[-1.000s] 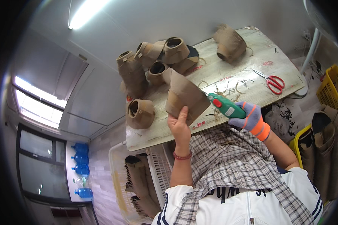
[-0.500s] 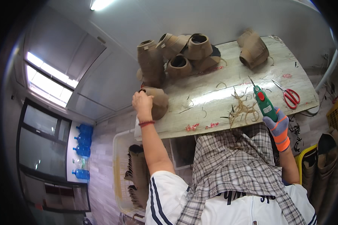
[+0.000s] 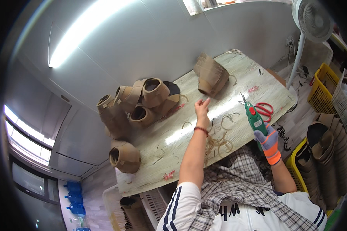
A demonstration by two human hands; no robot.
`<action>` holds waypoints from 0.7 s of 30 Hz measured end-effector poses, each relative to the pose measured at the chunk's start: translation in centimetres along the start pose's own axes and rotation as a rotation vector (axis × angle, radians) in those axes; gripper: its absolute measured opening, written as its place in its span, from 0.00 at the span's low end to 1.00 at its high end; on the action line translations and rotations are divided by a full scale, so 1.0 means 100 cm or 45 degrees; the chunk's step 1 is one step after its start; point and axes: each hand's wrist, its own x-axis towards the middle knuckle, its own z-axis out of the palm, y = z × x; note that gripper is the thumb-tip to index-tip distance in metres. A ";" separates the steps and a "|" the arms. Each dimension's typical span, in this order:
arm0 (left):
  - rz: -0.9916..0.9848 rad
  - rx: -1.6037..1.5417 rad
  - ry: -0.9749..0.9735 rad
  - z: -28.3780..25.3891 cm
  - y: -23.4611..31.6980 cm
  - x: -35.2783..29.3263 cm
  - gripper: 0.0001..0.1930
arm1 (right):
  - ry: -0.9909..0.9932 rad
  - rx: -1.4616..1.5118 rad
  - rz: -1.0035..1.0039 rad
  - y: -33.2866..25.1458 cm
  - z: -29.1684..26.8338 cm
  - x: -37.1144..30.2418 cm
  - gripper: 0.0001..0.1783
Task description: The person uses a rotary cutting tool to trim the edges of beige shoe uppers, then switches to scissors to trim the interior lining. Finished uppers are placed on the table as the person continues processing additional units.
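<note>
My right hand [image 3: 266,143], in a grey and orange glove, grips a green handheld power tool [image 3: 255,118] with a red button and a thin metal tip pointing away from me. My bare left hand [image 3: 202,109] is over the middle of the table with its fingers apart and nothing in them. Just beyond it stands a nested stack of tan, cup-like sewn pieces [image 3: 212,77]. A single tan piece [image 3: 125,157] sits at the table's near left corner. Farther back on the left is a pile of similar pieces [image 3: 154,94] with dark insides. Red-handled scissors [image 3: 264,111] lie behind the tool.
Loose tan trimmings [image 3: 219,144] litter the pale table [image 3: 158,169] near my apron. On the right, a yellow basket [image 3: 298,177] holds long stacks of tan pieces, with another yellow basket [image 3: 323,90] beyond. A standing fan [image 3: 316,21] is at the far right.
My left hand has let go of the tan piece at the left corner and moved right, toward the nested stack. The right hand still holds the tool. My view has turned to the right.
</note>
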 end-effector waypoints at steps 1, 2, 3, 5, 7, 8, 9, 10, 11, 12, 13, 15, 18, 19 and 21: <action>-0.047 0.030 0.026 0.031 -0.001 0.009 0.39 | 0.019 0.028 0.018 0.002 -0.007 -0.001 0.27; -0.052 -0.093 0.114 0.037 0.010 0.025 0.42 | -0.011 0.082 0.009 -0.003 0.000 0.001 0.27; -0.111 -0.120 0.237 0.045 0.019 0.040 0.38 | -0.029 0.137 0.012 -0.005 0.004 0.001 0.27; -0.067 -0.234 0.241 0.053 0.025 0.046 0.30 | -0.007 0.128 0.038 -0.006 0.005 0.000 0.26; 0.040 -0.210 0.190 0.064 0.027 0.039 0.20 | 0.030 0.074 0.065 0.008 0.001 0.000 0.26; 0.130 -0.224 0.138 0.062 0.023 0.032 0.19 | 0.061 0.075 0.070 0.012 0.003 0.000 0.25; 0.222 -0.240 0.089 0.057 0.021 0.025 0.18 | 0.057 0.070 0.073 0.013 0.003 -0.001 0.25; 0.235 -0.108 0.085 0.050 0.019 0.018 0.16 | 0.049 0.065 0.075 0.013 0.003 0.000 0.24; 0.262 -0.167 0.046 0.037 0.019 0.009 0.15 | 0.035 0.069 0.080 0.011 0.006 -0.001 0.24; 0.284 -0.230 0.002 0.026 0.017 -0.001 0.15 | 0.018 0.077 0.089 0.009 0.008 -0.001 0.24; 0.307 -0.293 -0.040 0.015 0.017 -0.011 0.14 | 0.000 0.085 0.097 0.005 0.010 -0.002 0.24; 0.288 -0.430 -0.180 -0.006 0.024 -0.036 0.17 | -0.053 0.070 0.118 0.005 0.013 -0.005 0.24; 0.303 -0.622 -0.355 -0.042 0.040 -0.075 0.20 | -0.115 0.008 0.144 0.003 0.015 -0.009 0.24; 0.241 -0.732 -0.364 -0.053 0.043 -0.089 0.20 | -0.121 -0.003 0.143 0.004 0.018 -0.010 0.24; 0.220 -0.696 -0.270 -0.083 0.045 -0.101 0.20 | -0.157 -0.020 0.127 0.002 0.025 -0.014 0.25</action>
